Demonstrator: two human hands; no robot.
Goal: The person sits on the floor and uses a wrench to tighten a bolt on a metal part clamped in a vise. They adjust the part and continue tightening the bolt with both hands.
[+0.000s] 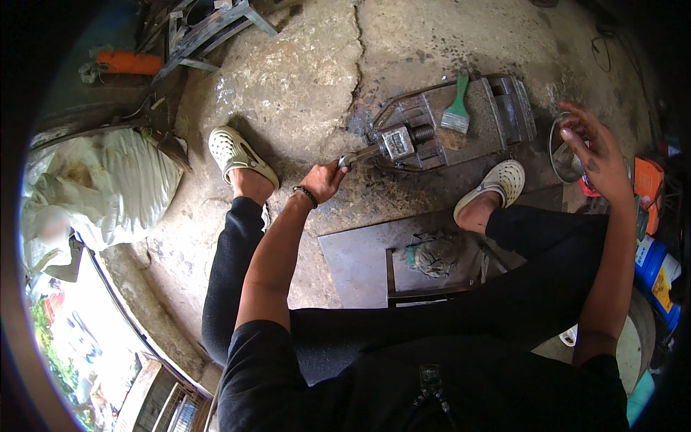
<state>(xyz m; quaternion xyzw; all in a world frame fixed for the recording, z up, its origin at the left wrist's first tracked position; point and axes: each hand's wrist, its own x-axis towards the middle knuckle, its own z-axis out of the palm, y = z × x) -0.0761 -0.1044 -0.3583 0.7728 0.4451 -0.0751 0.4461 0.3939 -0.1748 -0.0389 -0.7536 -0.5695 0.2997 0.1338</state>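
Note:
A metal machine vise point(475, 119) lies on the stained floor between my feet. Across its top rests a paintbrush point(456, 108) with a green handle and brown bristles. A squarish metal block point(397, 142) with a thick threaded screw point(422, 134) sits at its left end. From that block a metal bar with a rounded end point(367, 153) runs toward me, and my left hand point(324, 182) is closed round its end. Over at the right, my right hand point(594, 147) is raised with fingers apart and bent, overlapping the rim of a round see-through container point(559, 160); contact is unclear.
A metal plate point(353, 263) near my legs carries a crumpled grey-green cloth point(432, 254). Orange equipment point(648, 183) and a blue bucket point(651, 270) crowd the right side. A metal stand point(209, 39) stands at far left, above a pale sheet point(115, 180). A crack crosses the floor.

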